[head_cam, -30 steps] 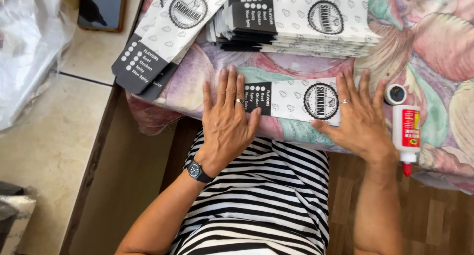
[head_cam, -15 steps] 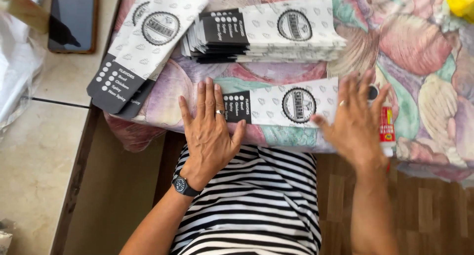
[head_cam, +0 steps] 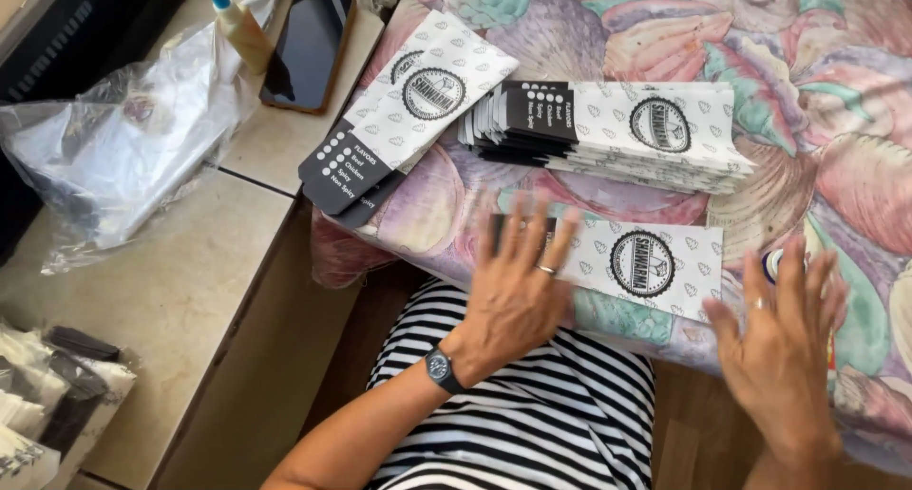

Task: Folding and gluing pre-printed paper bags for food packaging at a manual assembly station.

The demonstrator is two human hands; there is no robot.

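We see bright, even daylight and soft shadows. Both hands smear with motion blur, the left hand [head_cam: 513, 295] less than the right hand [head_cam: 784, 352]. Glare whitens the plastic bag [head_cam: 133, 158] beside the phone [head_cam: 306, 48].

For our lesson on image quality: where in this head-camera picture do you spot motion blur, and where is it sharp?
Head view: both the left hand and the right hand smear with motion blur; the stack of printed sleeves and the phone stay fairly sharp; daylight is even, with soft sheen on the plastic bag.

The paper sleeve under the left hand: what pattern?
White paper sleeve with small grey motifs, a round black emblem and a black end; head view.
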